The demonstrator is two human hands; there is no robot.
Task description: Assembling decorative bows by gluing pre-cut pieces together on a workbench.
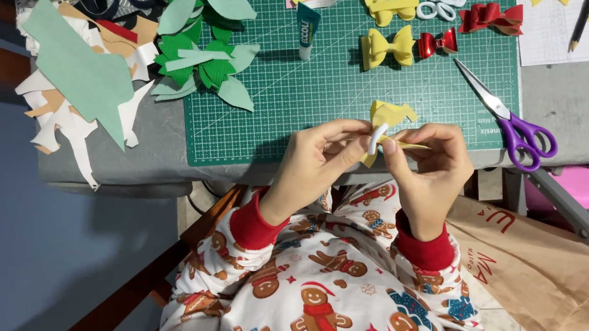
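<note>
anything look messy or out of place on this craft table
Mostly tidy. White and tan paper scraps spill over the table's left edge, and the purple scissors lie half off the green cutting mat. Both hands hold a yellow bow piece.

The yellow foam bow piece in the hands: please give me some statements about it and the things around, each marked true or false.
1. Both hands, left hand and right hand, pinch the yellow foam bow piece with a white ring. True.
2. The purple-handled scissors lie left of the hands. False: they lie to the right.
3. Finished yellow foam bows rest on the green cutting mat. True.
4. The glue tube is in the right hand. False: it lies on the mat.
5. The green foam cut-outs are red. False: green.
</note>
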